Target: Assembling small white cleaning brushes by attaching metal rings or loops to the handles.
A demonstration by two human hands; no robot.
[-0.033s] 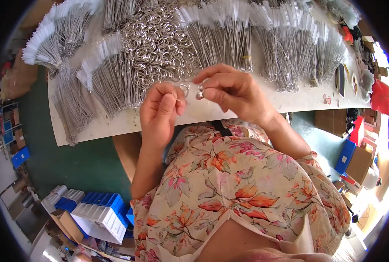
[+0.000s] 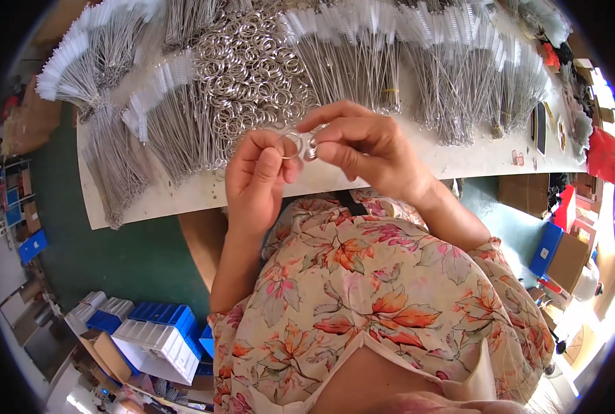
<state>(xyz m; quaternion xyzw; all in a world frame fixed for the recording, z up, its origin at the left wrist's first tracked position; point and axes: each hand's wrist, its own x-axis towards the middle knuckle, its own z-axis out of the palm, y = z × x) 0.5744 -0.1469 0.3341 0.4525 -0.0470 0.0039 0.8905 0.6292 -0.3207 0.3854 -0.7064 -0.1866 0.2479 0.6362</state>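
Observation:
My left hand (image 2: pixel 256 183) and my right hand (image 2: pixel 363 148) meet just above the near edge of the white table (image 2: pixel 459 162). Thumb and fingers of the left hand pinch a silver metal ring (image 2: pixel 291 145). The right hand's fingertips pinch a second small ring (image 2: pixel 311 149) that touches the first. Whether the two rings are linked is not clear. Directly behind the hands lies a big pile of loose silver rings (image 2: pixel 252 69). Bundles of thin wire brushes with white bristle tips (image 2: pixel 349 62) fan out on both sides of the pile.
More brush bundles (image 2: pixel 107 62) cover the table's left end and others (image 2: pixel 487 83) the right. Blue and white bins (image 2: pixel 159 331) stand on the floor at lower left. A blue box (image 2: pixel 545 248) and cardboard cartons sit at right, with a red item (image 2: pixel 601 155) near the table's right end.

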